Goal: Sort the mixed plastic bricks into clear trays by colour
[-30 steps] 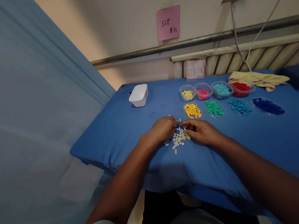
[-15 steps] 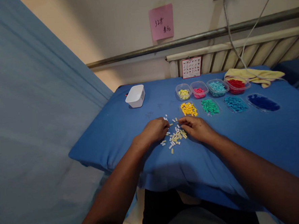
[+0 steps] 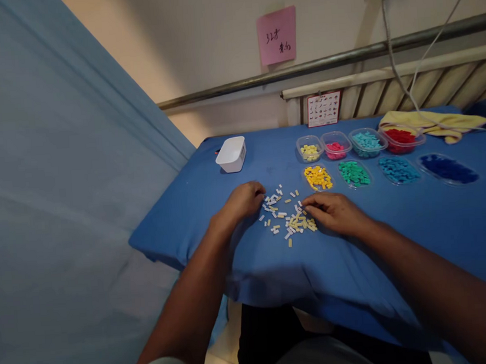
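Small white and pale yellow plastic pieces point(image 3: 297, 222) lie scattered over the blue cloth between my hands. At the left of the scatter is my left hand point(image 3: 244, 200), its fingers curled together beside several white pieces; whatever they may hold is hidden. My right hand point(image 3: 331, 210) rests low at the right side of the scatter, fingers stretched toward it and the thumb a little apart. Its fingertips are close to a white piece point(image 3: 299, 204); I cannot tell whether they touch it.
A white plastic box point(image 3: 232, 154) stands at the back left. Clear tubs of coloured pieces form two rows at the right, including a yellow-filled tub point(image 3: 318, 178) just behind my right hand. A yellow towel point(image 3: 432, 123) lies at the back right; a blue curtain point(image 3: 62, 187) hangs left.
My left hand has drawn left, away from the middle of the scatter, and more white pieces now show there. The right hand stays by the pile. The whole view has shifted slightly.
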`<control>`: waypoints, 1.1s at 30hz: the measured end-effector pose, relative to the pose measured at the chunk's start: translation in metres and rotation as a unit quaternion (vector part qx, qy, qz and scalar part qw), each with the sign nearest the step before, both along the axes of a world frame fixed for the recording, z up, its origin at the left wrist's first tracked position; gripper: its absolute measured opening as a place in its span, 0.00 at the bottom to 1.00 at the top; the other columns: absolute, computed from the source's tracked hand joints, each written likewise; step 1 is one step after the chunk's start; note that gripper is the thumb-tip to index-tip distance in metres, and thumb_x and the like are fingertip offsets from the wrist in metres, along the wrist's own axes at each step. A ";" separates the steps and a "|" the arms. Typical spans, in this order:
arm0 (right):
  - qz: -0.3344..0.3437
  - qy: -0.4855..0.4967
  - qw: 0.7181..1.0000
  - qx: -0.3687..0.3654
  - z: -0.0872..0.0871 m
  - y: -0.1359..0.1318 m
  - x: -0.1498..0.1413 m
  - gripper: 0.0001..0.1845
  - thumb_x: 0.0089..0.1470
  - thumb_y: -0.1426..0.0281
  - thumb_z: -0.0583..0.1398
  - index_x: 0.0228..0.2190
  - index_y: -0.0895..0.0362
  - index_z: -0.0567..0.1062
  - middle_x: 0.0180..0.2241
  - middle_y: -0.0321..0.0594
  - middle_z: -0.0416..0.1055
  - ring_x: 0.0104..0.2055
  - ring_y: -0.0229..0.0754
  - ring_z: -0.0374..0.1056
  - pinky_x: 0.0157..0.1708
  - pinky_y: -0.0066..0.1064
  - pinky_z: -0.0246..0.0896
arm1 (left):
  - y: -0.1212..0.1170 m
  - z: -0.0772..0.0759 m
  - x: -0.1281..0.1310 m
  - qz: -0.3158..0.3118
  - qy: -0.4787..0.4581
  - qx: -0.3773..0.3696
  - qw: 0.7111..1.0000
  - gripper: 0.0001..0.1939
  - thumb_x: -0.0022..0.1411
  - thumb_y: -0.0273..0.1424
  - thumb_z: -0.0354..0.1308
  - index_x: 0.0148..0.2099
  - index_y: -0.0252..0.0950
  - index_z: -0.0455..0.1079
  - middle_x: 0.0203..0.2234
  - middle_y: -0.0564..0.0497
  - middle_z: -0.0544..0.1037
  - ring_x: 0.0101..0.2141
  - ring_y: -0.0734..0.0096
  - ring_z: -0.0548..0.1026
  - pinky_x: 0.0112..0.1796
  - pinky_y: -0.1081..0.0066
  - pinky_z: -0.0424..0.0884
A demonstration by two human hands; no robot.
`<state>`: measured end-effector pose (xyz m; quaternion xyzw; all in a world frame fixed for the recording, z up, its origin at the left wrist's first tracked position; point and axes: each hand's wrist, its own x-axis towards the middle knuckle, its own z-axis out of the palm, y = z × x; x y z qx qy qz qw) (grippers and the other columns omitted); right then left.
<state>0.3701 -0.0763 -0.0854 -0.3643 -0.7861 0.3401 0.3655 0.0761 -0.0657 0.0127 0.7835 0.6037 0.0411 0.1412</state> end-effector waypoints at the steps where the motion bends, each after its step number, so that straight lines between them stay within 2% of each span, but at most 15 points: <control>1: -0.013 0.002 1.000 0.000 -0.001 0.001 0.001 0.11 0.68 0.63 0.63 0.45 0.49 0.86 0.41 0.41 0.87 0.42 0.50 0.82 0.46 0.44 0.76 | -0.004 0.001 -0.003 0.000 -0.003 -0.005 1.000 0.17 0.70 0.24 0.57 0.54 0.35 0.84 0.49 0.43 0.87 0.45 0.60 0.83 0.48 0.66 0.75; 6: -0.031 0.007 0.999 -0.011 -0.005 0.005 0.001 0.11 0.66 0.64 0.64 0.44 0.49 0.87 0.40 0.40 0.87 0.41 0.50 0.82 0.45 0.44 0.75 | -0.016 -0.005 0.001 -0.056 0.019 -0.031 0.998 0.15 0.70 0.27 0.60 0.53 0.38 0.85 0.50 0.45 0.87 0.47 0.58 0.83 0.49 0.65 0.74; 11: -0.032 -0.004 0.999 -0.009 -0.008 0.006 0.001 0.11 0.67 0.64 0.63 0.44 0.50 0.86 0.41 0.40 0.87 0.42 0.50 0.82 0.45 0.43 0.75 | -0.012 -0.018 0.018 -0.085 0.079 -0.022 0.993 0.14 0.74 0.31 0.59 0.52 0.38 0.86 0.49 0.43 0.87 0.47 0.55 0.83 0.45 0.65 0.73; 19: -0.025 -0.016 1.000 -0.003 -0.006 0.008 0.002 0.11 0.68 0.65 0.63 0.44 0.51 0.86 0.40 0.40 0.87 0.41 0.48 0.81 0.43 0.40 0.73 | -0.012 -0.005 0.045 -0.015 0.183 -0.053 0.982 0.16 0.75 0.29 0.56 0.53 0.38 0.86 0.50 0.40 0.86 0.48 0.52 0.84 0.43 0.63 0.72; 27: -0.015 -0.010 1.000 0.008 -0.008 0.009 0.001 0.11 0.68 0.65 0.62 0.44 0.51 0.86 0.40 0.40 0.86 0.41 0.48 0.81 0.43 0.40 0.72 | -0.025 -0.008 0.071 -0.065 0.141 -0.039 0.987 0.16 0.76 0.29 0.55 0.52 0.40 0.84 0.49 0.44 0.86 0.47 0.55 0.83 0.42 0.65 0.73; 30: -0.001 -0.024 1.000 0.011 -0.007 0.009 0.003 0.10 0.67 0.66 0.63 0.45 0.52 0.85 0.40 0.40 0.86 0.39 0.46 0.80 0.41 0.37 0.71 | -0.030 -0.006 0.070 -0.085 0.100 -0.042 0.990 0.16 0.77 0.30 0.53 0.54 0.41 0.84 0.50 0.45 0.86 0.48 0.55 0.83 0.44 0.65 0.74; 33: 0.018 -0.055 0.998 0.029 -0.005 0.009 0.002 0.09 0.67 0.67 0.64 0.45 0.51 0.85 0.39 0.39 0.85 0.37 0.44 0.78 0.39 0.35 0.69 | -0.034 -0.006 0.060 -0.074 0.061 -0.027 0.995 0.16 0.76 0.29 0.54 0.56 0.40 0.83 0.51 0.45 0.86 0.48 0.57 0.83 0.46 0.65 0.75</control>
